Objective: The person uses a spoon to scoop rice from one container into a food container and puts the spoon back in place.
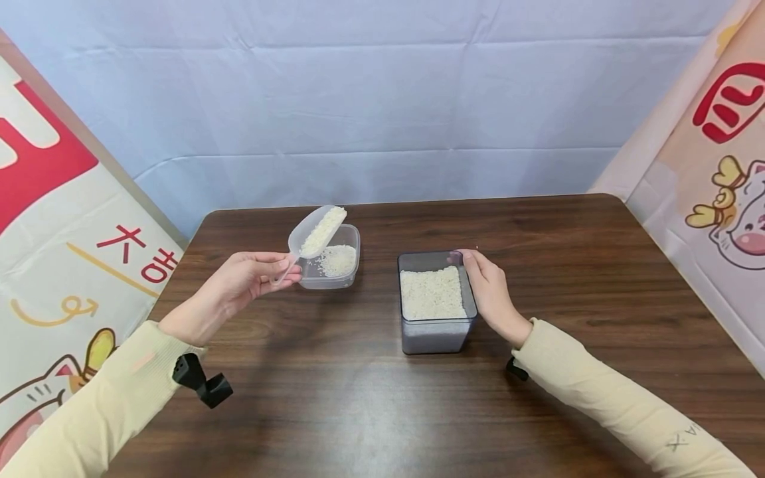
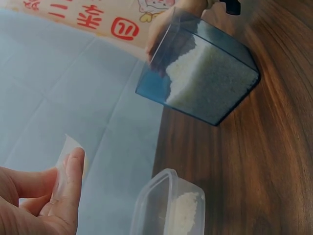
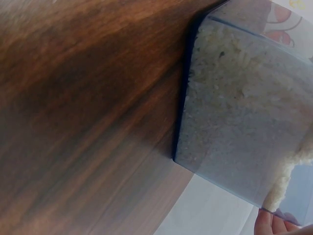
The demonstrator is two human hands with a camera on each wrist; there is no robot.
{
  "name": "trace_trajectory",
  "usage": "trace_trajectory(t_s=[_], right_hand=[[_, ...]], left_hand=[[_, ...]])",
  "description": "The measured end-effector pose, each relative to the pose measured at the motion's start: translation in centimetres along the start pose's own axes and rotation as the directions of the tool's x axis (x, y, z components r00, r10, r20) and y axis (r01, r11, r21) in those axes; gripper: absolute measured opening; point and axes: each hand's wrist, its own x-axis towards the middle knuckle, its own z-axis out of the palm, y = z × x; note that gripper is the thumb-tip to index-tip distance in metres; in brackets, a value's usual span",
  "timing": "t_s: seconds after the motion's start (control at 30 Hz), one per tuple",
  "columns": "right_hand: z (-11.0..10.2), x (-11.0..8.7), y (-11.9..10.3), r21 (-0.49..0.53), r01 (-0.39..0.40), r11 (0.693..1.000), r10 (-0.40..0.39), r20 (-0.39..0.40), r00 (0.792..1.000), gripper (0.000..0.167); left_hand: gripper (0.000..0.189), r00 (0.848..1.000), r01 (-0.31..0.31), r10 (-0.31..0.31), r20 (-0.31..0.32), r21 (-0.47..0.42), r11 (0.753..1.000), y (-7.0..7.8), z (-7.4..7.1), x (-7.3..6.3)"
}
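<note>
My left hand pinches the handle of a translucent plastic scoop between thumb and fingers. White rice lies in the scoop, which is tilted over a small clear plastic box. Inside that box is a loose heap of rice. With its thumb outside and fingers over the rim, my right hand grips the far right corner of a tall smoky-clear container. Rice fills much of this container, as the right wrist view also shows through its wall.
Both containers stand on a dark wooden table, the small box left of the tall one. A pale cloth backdrop hangs behind the table. Printed banners flank it on the left and right.
</note>
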Motion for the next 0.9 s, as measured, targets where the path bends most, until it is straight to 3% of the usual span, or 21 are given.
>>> trace_trajectory(t_s=[0.17,0.43,0.9], right_hand=[[-0.1,-0.1,-0.3,0.002,-0.015,1.000,0.015,0.004,1.000,0.042],[-0.4,-0.8,-3.9,0.018,-0.041,0.999,0.041,0.011,0.999,0.036],[-0.2,-0.7,-3.8,0.012,-0.035,0.999,0.035,0.005,0.999,0.035]], left_hand=[[0.046,1.000,0.011,-0.011,-0.012,0.002,1.000,-0.1,-0.2,0.0],[0.047,1.000,0.021,-0.021,-0.022,-0.001,1.000,-0.4,-0.7,0.3],[0.045,0.999,0.031,-0.031,-0.016,-0.006,0.999,-1.1,-1.5,0.8]])
